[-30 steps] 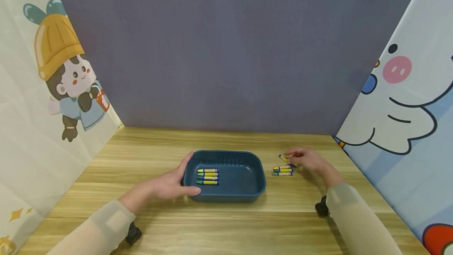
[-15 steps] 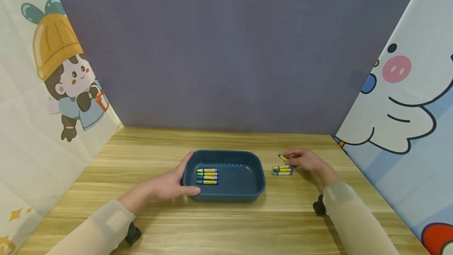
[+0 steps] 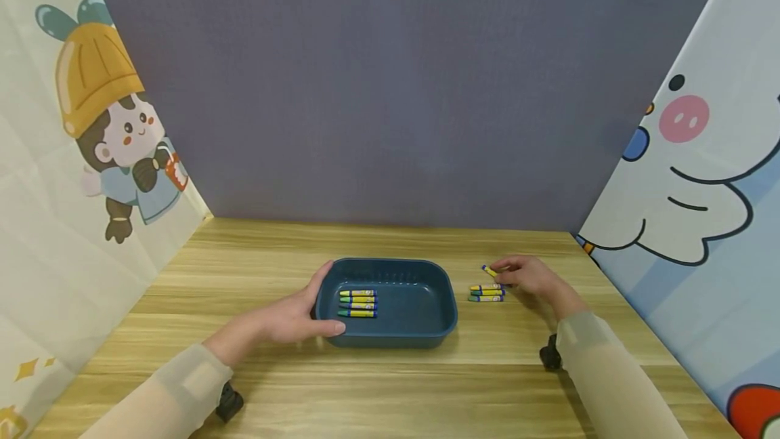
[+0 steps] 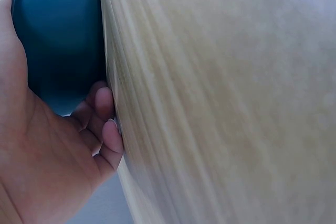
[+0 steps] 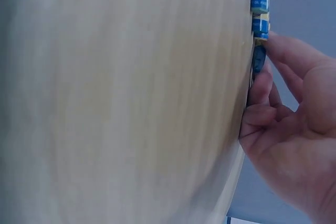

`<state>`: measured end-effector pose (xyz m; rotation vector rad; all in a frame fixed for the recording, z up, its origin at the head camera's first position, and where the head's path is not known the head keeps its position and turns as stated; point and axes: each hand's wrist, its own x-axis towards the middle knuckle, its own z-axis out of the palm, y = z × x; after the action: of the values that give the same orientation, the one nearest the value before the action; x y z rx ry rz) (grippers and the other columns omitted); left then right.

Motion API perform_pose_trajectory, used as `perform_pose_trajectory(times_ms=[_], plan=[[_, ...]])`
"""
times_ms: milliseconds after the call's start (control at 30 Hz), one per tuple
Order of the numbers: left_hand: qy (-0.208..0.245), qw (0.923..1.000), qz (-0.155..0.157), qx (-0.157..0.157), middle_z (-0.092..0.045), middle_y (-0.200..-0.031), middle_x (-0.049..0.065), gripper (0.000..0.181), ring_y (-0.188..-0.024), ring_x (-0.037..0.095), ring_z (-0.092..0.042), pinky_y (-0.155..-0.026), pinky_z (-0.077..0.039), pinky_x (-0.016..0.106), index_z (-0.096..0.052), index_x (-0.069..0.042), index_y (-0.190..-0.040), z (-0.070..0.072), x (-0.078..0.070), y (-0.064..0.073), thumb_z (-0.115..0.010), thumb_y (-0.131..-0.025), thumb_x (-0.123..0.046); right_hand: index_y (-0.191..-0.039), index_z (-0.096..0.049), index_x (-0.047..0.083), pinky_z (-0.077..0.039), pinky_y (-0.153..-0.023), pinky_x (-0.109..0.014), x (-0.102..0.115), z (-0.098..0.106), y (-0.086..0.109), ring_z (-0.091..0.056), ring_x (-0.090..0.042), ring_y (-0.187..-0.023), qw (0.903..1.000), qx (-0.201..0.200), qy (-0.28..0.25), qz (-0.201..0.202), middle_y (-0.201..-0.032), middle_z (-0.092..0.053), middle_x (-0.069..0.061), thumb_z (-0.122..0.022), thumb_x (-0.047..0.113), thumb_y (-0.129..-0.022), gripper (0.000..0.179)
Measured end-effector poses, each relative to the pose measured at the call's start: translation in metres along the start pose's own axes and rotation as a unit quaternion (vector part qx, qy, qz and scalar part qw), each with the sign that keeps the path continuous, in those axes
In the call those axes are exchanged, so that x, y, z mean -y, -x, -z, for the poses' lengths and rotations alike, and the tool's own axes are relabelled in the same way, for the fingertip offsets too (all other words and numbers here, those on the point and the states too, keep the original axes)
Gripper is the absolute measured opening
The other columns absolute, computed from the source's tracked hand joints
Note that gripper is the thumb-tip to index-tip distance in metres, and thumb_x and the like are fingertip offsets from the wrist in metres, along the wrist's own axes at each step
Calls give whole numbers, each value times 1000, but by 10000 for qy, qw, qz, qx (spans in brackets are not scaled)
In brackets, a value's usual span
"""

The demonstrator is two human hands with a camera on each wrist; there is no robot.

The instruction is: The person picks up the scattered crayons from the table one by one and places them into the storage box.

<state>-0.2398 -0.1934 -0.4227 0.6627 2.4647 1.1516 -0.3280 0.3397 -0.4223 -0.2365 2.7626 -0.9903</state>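
Note:
My left hand [image 3: 298, 317] grips the left end of a dark blue plastic tray [image 3: 420, 342], thumb along its front wall. In the left wrist view, curled fingers [image 4: 107, 135] lie low beside the tray's wall [image 4: 63, 35]. Several crayons with yellow-and-blue wrappers and green or yellow tips [image 3: 357, 314] lie in a row on the tray's left side. Right of the tray, my right hand [image 3: 530, 276] pinches a yellow-wrapped crayon [image 3: 489, 270] close over the table; the fingers cover much of it. In the right wrist view, its dark end [image 5: 259, 59] shows between thumb and fingers.
Three more crayons [image 3: 487, 293] lie side by side on the wooden table [image 3: 378, 391], just in front of my right hand. A grey panel [image 3: 390, 87] stands along the table's back edge. Cartoon-printed sheets [image 3: 42, 188] flank both sides.
My right fingers have come down around the slanted crayon and pinch it, shifting it slightly. My left hand and the tray have stayed put.

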Motion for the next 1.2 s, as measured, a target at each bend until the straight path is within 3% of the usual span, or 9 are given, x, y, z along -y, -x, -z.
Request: perform_pose_trajectory(times_ms=[133, 400, 667, 967, 1200], plan=[[30, 10000, 35, 9, -40, -169, 31, 128, -146, 38, -53, -121, -38, 61, 19, -24, -175, 0, 0, 0, -80, -99, -52, -146, -69, 3, -56, -103, -55, -3, 2, 1, -64, -43, -130, 10000, 30, 44, -14, -149, -64, -26, -72, 28, -108, 45], [24, 9999, 112, -14, -37, -171, 29, 128, -149, 38, -49, -123, -36, 60, 19, -26, -175, -1, 0, 1, -80, -99, -53, -140, -73, 3, -56, -98, -47, -7, 5, 1, -67, -36, -123, 10000, -53, 63, 23, -144, -67, -25, -76, 24, -105, 41], [21, 9997, 222, -40, -40, -170, 28, 128, -145, 34, -53, -121, -38, 57, 17, -29, -176, -1, 1, 0, -81, -98, -55, -136, -76, 4, -55, -103, -53, -6, 6, 3, -64, -42, -129, 9998, -126, 164, 6, -145, -67, -26, -78, 23, -103, 38], [-29, 9997, 240, -48, -42, -169, 28, 129, -142, 34, -57, -121, -39, 58, 18, -29, -175, -1, 0, 1, -81, -97, -56, -138, -76, 6, -57, -98, -51, -5, 8, 10, -67, -41, -126, 9988, -320, 345, 106, -145, -67, -27, -72, 23, -107, 36], [-95, 9998, 144, -32, -39, -170, 31, 129, -145, 38, -54, -121, -39, 60, 18, -26, -175, -1, 0, 1, -80, -98, -56, -142, -73, 6, -56, -87, -41, 1, 13, 17, -68, -37, -119, 9990, -374, 205, 123, -150, -64, -29, -66, 27, -110, 39]])
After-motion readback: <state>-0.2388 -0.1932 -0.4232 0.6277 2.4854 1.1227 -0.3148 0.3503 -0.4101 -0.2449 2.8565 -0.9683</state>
